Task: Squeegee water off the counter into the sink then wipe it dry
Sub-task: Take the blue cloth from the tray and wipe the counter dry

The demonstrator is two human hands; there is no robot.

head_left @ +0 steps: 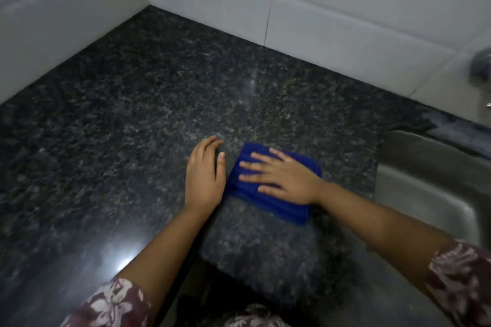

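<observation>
A folded blue cloth (287, 208) lies flat on the dark speckled granite counter (132, 114), near its right end. My right hand (281, 176) presses flat on the cloth with fingers spread, pointing left. My left hand (206, 172) rests flat on the bare counter just left of the cloth, fingers together, holding nothing. The steel sink (430, 183) sits right of the cloth. No squeegee is in view.
White tiled walls (318, 8) close the counter at the back and the left. A metal tap (481, 64) shows at the right edge above the sink. The counter's front edge runs below my forearms, with a bright reflection at lower left.
</observation>
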